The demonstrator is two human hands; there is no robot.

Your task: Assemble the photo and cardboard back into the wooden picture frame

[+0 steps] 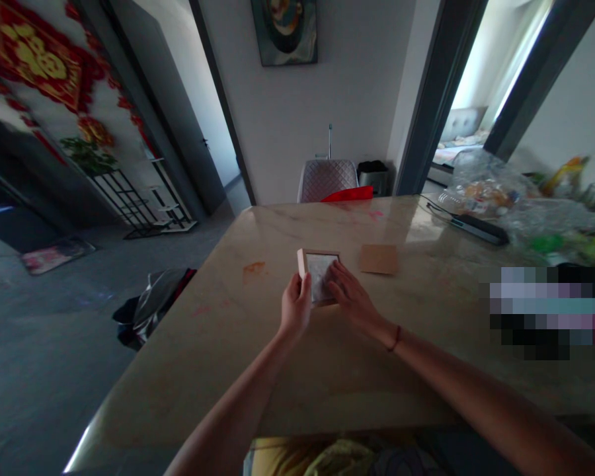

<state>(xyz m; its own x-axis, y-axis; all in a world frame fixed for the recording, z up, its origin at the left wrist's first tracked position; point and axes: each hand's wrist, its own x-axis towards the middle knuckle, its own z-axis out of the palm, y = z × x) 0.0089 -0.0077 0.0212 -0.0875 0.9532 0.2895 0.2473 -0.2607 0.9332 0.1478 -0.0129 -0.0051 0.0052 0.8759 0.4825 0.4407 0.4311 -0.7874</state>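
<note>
A small wooden frame (319,253), shaped like a shallow box, is tilted up over the table with a greyish-white panel (318,281) inside it. My left hand (296,303) grips its left side, thumb at the front edge. The stretched fingers of my right hand (350,294) lie on the right part of the panel and cover some of it. Just right of the frame, a thin brown square board (379,259) rests flat on the table. Whether the frame's lower edge touches the table, I cannot tell.
The marble-patterned table (218,370) bears an orange-brown smear (254,270) left of the frame. To the right are a dark elongated device (480,229) with a cable and clear plastic bags (490,185). A quilted chair (328,177) stands beyond the far edge.
</note>
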